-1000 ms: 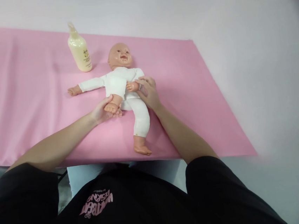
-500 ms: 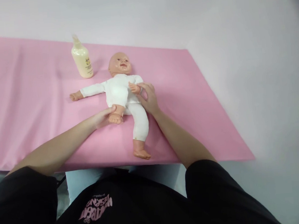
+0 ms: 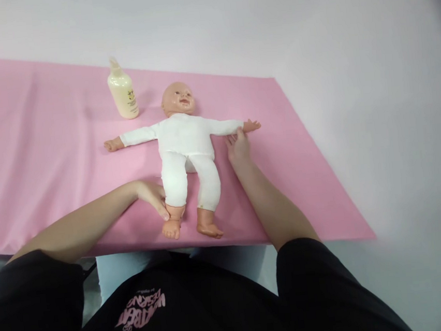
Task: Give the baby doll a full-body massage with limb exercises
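Note:
A baby doll (image 3: 185,137) with a white cloth body lies face up, its head away from me and both arms spread wide. My left hand (image 3: 153,197) is closed around the doll's leg on the left, just above the foot; its thumb shows at the ankle and the other fingers are hidden behind the leg. At the doll's arm on the right, my right hand (image 3: 239,145) grips the sleeve near the wrist, fingers partly under it. Both doll legs point toward me, the feet close to the near table edge.
A pale yellow pump bottle (image 3: 123,94) stands upright beyond the doll's arm on the left. Pink cloth (image 3: 297,194) covers the table, with creases on the left side. Behind the table rises a pale wall (image 3: 207,26).
The doll's left-side leg went from bent up over its belly to stretched toward me, with my left hand. Its right-side arm swung from the chest outward to the right, with my right hand.

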The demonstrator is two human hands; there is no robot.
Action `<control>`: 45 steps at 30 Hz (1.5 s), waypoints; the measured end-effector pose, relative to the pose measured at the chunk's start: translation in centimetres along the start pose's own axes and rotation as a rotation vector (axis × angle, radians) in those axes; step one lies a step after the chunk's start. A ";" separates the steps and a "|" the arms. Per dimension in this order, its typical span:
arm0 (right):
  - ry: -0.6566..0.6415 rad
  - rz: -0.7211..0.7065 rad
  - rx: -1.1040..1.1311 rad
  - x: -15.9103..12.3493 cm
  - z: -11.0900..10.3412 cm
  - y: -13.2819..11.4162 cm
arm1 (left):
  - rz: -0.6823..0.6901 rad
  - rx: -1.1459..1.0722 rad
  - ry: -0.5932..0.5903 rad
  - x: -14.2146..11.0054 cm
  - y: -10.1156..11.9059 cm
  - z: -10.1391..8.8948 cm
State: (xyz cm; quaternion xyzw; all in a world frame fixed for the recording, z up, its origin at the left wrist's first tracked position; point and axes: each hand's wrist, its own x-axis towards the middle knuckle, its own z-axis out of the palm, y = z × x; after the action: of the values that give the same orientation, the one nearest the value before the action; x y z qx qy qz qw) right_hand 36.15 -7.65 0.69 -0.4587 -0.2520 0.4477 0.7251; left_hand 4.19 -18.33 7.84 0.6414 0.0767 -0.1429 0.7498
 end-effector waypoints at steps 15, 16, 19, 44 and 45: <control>-0.047 -0.209 -0.133 -0.9 0.4 -0.2 | 0.061 -0.180 -0.040 0.2 -0.8 0.1; -0.066 -0.303 -0.182 -1.2 0.5 -0.3 | 0.136 -0.260 -0.072 0.3 -1.5 -0.2; -0.166 -0.609 -0.339 -2.4 1.0 -0.4 | 0.444 -0.423 -0.025 0.5 -3.2 -1.3; -0.623 -0.746 -0.726 -5.2 2.3 -1.1 | 0.445 -0.633 0.577 1.3 -2.9 -2.2; -0.570 -0.701 -0.664 -5.4 2.4 -1.2 | 0.438 -0.619 0.541 1.3 -3.1 -2.2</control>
State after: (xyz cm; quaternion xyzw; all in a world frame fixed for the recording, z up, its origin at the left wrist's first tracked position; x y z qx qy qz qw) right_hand 32.28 -11.54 3.05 -0.4119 -0.7030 0.1828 0.5502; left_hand 4.56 -16.74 4.17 0.4029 0.1711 0.2210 0.8715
